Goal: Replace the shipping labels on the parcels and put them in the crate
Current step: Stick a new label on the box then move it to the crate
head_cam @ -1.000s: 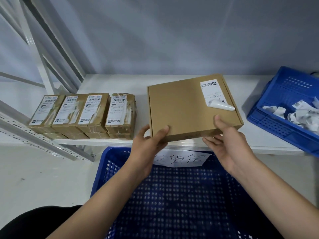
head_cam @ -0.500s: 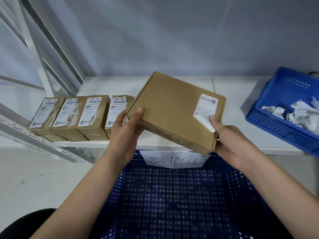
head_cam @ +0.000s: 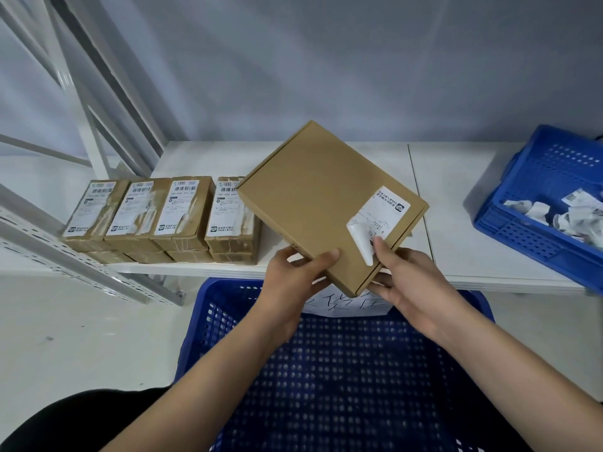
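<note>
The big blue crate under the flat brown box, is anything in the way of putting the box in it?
Nothing visible blocks it. The flat box is held by the left hand and right hand right above the crate, whose mesh floor shows bare. But the old label is only half peeled, so the box isn't ready yet.

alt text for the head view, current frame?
Two hands, left hand and right hand, hold a flat box above a blue crate; the right thumb is at its half-peeled label. Four labelled parcels sit on the shelf.
</note>
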